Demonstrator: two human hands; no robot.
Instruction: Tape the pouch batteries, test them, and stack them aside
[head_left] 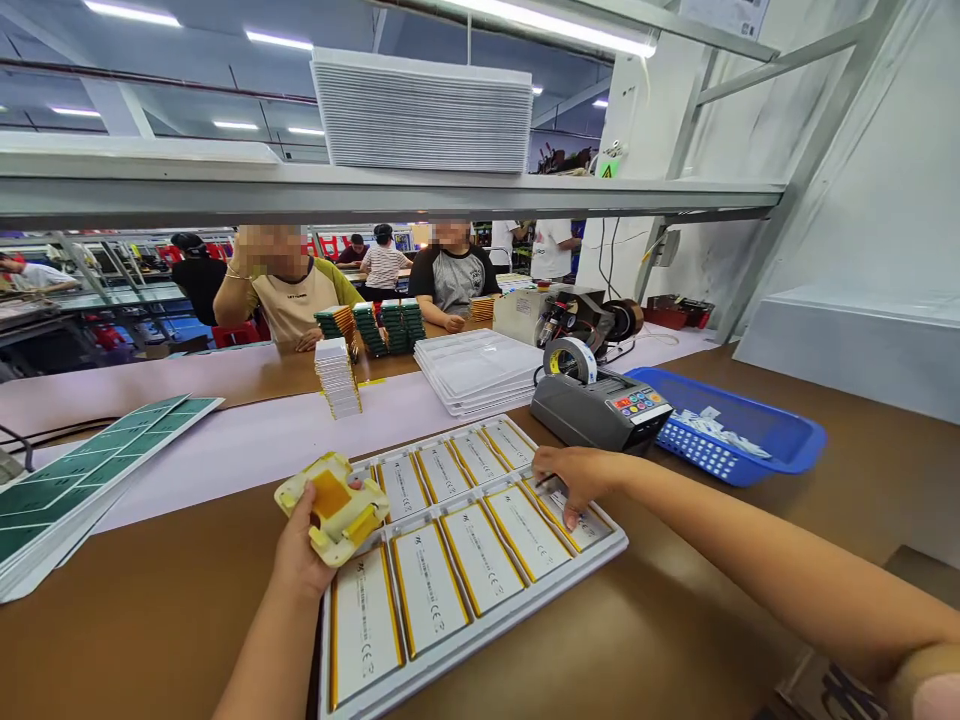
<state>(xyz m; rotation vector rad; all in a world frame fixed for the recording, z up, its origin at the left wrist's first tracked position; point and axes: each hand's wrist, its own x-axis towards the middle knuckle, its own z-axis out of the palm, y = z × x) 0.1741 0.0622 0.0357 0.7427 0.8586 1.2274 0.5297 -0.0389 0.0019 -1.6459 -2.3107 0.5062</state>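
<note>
My left hand [298, 548] grips a cream and yellow plastic fixture [334, 508] with an orange-yellow centre, holding it just above the left end of a white plastic tray [472, 640]. The tray holds two rows of flat white-labelled pouch batteries with yellow edges, such as the battery [427, 590] near my left hand. My right hand [577, 480] rests its fingertips on a battery [562, 505] at the tray's far right corner, with the fingers curved downward. The fixture hides part of the tray's back row.
A grey tape dispenser [600, 410] and a blue basket [720, 430] sit to the right. Stacked white trays [476, 370], a battery stack [337, 378] and green-printed sheets [75, 490] lie nearby. Co-workers [352, 290] sit across a pale belt [247, 450].
</note>
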